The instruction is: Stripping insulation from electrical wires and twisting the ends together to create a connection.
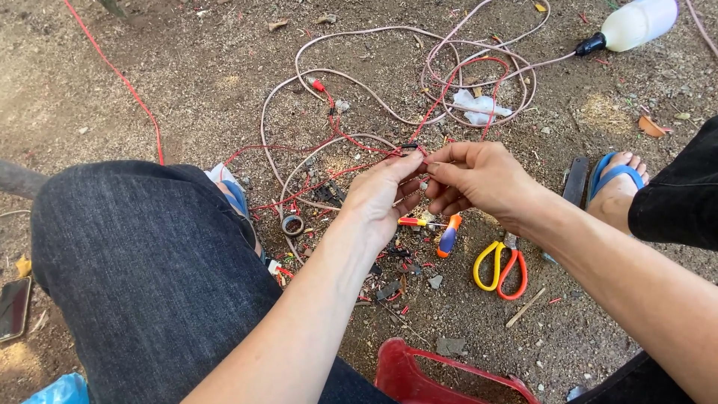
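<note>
Wire: I see a thin red wire [359, 144] pinched between my 2 hands above the dirt ground [187, 82], its end with a small dark piece sitting right at my fingertips.
Left hand: my left hand [380, 196] is closed narrow, thumb and forefinger nipping the red wire from the near side.
Right hand: my right hand [473, 178] meets it fingertip to fingertip, fingers curled in and gripping the same wire end (the 2 hands touch).
Cable: a pinkish cable [351, 82] loops in wide coils on the ground beyond my hands, running up to a white bottle [636, 24] with a dark neck.
Tools below: a screwdriver with an orange and blue handle [449, 236] lies just under my hands; scissors with yellow and orange grips [499, 268] lie near it to the right.
Tape: a small roll of tape [292, 224] rests beside my left knee.
Scraps: bits of red insulation are scattered around the tools.
Seat: a red plastic stool edge [419, 378] shows at the bottom.
Feet: a foot in a blue sandal [617, 183] sits at the right.
</note>
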